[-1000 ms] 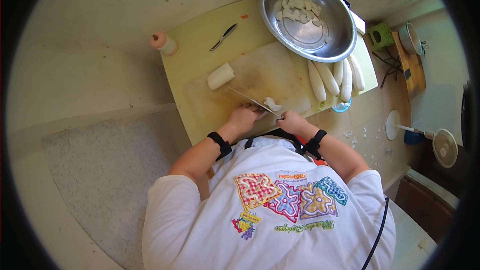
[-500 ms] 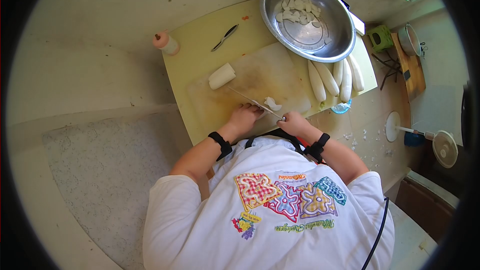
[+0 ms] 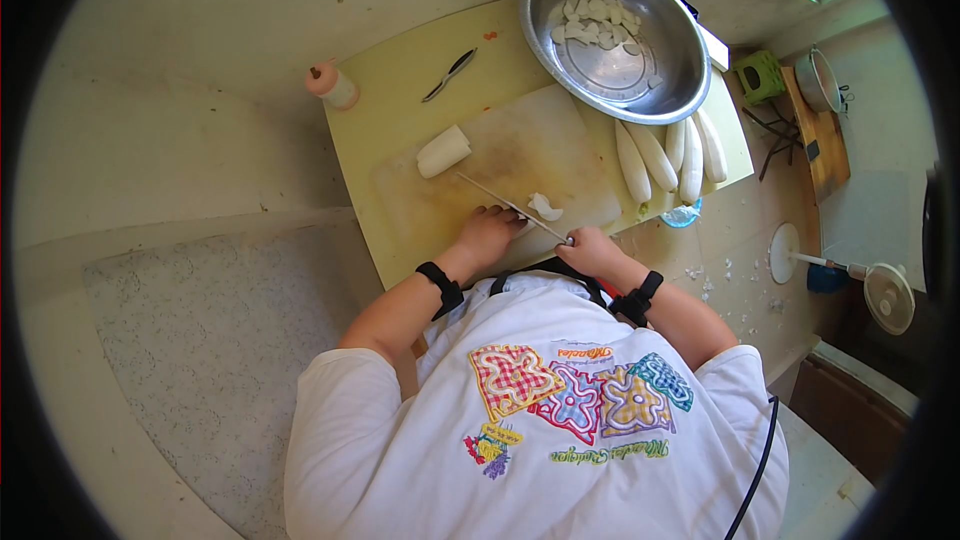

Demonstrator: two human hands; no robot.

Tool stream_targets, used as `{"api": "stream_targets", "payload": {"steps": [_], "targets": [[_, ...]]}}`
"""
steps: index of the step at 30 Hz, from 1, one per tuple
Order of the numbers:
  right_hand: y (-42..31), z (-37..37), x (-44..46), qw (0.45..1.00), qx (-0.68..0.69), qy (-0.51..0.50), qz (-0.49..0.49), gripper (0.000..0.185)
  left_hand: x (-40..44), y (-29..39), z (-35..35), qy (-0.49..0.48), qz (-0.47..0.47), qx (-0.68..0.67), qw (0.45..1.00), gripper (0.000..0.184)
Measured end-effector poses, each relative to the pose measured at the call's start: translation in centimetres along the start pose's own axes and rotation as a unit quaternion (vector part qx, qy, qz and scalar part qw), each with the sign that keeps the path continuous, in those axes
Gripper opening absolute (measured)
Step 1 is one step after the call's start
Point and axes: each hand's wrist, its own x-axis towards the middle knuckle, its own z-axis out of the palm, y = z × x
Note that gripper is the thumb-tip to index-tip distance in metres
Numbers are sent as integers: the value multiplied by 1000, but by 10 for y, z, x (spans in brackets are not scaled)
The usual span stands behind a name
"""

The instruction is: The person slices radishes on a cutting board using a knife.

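My right hand (image 3: 592,251) is closed round the handle of a long knife (image 3: 515,208), whose blade reaches up and left over the cutting board (image 3: 550,140). Beside the blade, my left hand (image 3: 489,238) has its fingers bent over a white radish piece that is mostly hidden under them. A few cut white slices (image 3: 544,207) lie just right of the blade. Further up the board rest thick white radish pieces (image 3: 443,152), side by side.
A large metal basin (image 3: 615,40) with white slices stands at the table's back right. Several long peeled white radishes (image 3: 655,155) lie below it. A peeler (image 3: 450,75) and a pink-topped bottle (image 3: 332,86) are at the back left.
The knife and my right hand have shifted very slightly right and down. My left hand stays nearly in place on the radish piece.
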Motion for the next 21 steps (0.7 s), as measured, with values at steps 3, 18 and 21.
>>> {"api": "stream_targets", "payload": {"steps": [3, 18, 21], "targets": [[2, 1, 0, 1000, 0, 2, 3, 39, 0, 1, 0, -4, -3, 2, 1000, 44], [-3, -7, -9, 1000, 4, -9, 10, 39, 1, -1, 0, 5, 6, 0, 1000, 44], [-3, -7, -8, 1000, 18, -12, 12, 39, 0, 1, -2, 13, 3, -3, 1000, 43]]}}
